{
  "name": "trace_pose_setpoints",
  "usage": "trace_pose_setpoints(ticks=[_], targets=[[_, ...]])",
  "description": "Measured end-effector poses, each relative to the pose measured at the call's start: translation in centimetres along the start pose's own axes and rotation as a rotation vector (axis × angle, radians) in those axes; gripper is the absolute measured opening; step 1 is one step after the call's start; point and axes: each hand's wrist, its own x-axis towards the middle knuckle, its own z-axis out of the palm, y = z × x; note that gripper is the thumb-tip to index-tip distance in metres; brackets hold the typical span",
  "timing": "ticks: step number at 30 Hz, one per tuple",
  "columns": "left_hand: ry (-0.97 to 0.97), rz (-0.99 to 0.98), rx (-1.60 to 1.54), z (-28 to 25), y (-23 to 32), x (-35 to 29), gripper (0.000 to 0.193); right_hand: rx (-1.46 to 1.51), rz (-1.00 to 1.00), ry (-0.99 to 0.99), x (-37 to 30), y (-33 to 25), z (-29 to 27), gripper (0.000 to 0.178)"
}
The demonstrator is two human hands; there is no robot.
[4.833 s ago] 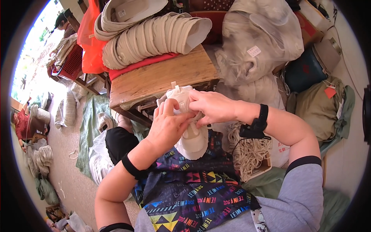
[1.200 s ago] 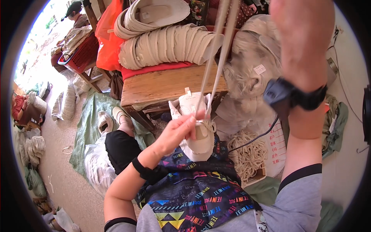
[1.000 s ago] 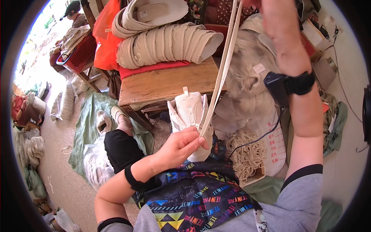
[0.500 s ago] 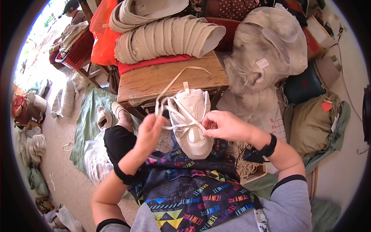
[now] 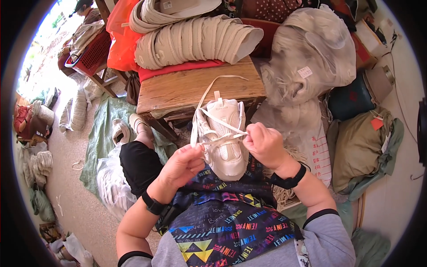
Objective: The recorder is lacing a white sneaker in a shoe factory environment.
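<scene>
An off-white shoe upper (image 5: 231, 161) rests over my lap, its toe end toward me, partly laced across the tongue. My left hand (image 5: 183, 164) is closed at its left side, pinching the white shoelace (image 5: 205, 95), whose long loose end loops up onto the wooden bench. At the right edge of the upper, my right hand (image 5: 263, 141) is closed on the lace where it crosses the tongue. Between both hands the lace runs across the front eyelets. The fingertips of each hand partly hide the lace.
Ahead stands a wooden bench (image 5: 195, 89) bearing a row of stacked off-white shoe uppers (image 5: 191, 44). Clear plastic bags (image 5: 311, 53) of uppers sit to its right. Loose laces (image 5: 284, 187) lie beside my right forearm. A green sheet (image 5: 100, 147) covers floor at left.
My right hand has moved up and right, and my left hand down and slightly right. The upper has shifted a little right, and its lace is drawn straighter between my hands.
</scene>
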Motion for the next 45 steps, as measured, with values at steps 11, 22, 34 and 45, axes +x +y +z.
trace_pose_setpoints(ticks=[11,22,34,45], targets=[[0.186,-0.208,-0.241,-0.1,1.0,0.7,0.023,-0.002,0.065,0.106,-3.5,0.6,-0.9,0.031],[-0.125,0.245,0.042,8.9,13.1,0.2,0.045,0.26,-0.34,-0.205,-3.3,-4.6,-2.2,0.031],[-0.514,0.536,0.441,16.3,22.6,-3.0,0.036,0.532,-0.14,-0.333,-2.1,-3.6,-2.1,0.019],[-0.338,0.664,0.367,11.0,22.2,-4.3,0.024,1.593,0.578,-0.492,7.9,-1.5,-0.1,0.031]])
